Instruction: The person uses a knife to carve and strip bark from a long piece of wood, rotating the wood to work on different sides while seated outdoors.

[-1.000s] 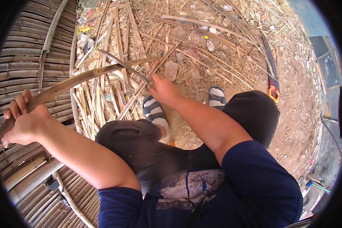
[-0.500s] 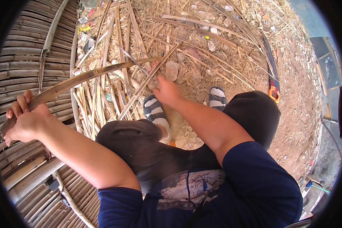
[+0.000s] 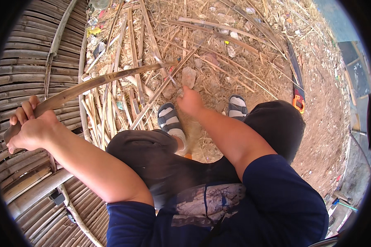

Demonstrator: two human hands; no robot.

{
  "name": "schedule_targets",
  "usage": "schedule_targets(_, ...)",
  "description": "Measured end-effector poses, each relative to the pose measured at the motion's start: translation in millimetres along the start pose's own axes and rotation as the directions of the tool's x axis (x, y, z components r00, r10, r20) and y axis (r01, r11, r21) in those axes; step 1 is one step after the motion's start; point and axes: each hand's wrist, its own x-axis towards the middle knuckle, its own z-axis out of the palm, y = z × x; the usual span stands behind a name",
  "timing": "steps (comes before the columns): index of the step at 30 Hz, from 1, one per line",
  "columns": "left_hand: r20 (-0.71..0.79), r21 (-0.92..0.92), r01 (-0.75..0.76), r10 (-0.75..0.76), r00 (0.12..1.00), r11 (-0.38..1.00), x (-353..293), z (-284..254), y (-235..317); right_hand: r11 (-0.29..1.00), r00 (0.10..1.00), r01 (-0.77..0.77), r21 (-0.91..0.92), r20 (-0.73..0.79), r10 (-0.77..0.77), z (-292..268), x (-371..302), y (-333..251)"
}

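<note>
Head view: left hand (image 3: 31, 129), arm extended sideways, is clamped around the near end of a long bamboo strip (image 3: 99, 82) arching over the bamboo mat (image 3: 20, 70). Right hand (image 3: 189, 101), reaching forward, grips a blurred blade (image 3: 165, 70) at the strip's far end, above the sandalled feet (image 3: 171, 121).

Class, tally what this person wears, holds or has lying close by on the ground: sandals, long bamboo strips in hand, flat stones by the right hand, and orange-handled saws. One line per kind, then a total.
Sandals: 2
Bamboo strip gripped in the left hand: 1
Flat stone beyond the right hand: 1
Orange-handled saw: 1
Total: 5
</note>
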Motion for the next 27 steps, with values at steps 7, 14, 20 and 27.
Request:
schedule_targets(7, 0.005, 0.005, 0.005, -0.005, 1.000, 1.000, -6, 5, 2, 0.872, 0.895, 0.444, 0.204, -0.065, -0.441, 0, -4, -61)
schedule_targets(14, 0.065, -0.015, 0.003, -0.002, 0.998, 1.000, -11, 8, 4, 0.988, 0.993, 0.106, 0.117, -0.063, -0.099, 6, 1, -22)
schedule_targets(20, 0.029, 0.030, -0.032, 0.031, 0.999, 0.999, -16, 13, 3, 0.932, 0.958, 0.285, 0.222, -0.066, -0.278, 2, -3, -52)
schedule_targets(27, -0.079, 0.100, -0.028, 0.036, 0.996, 0.995, -25, 22, 5, 0.973, 0.988, 0.152, 0.172, -0.053, -0.145, 24, -2, -14)
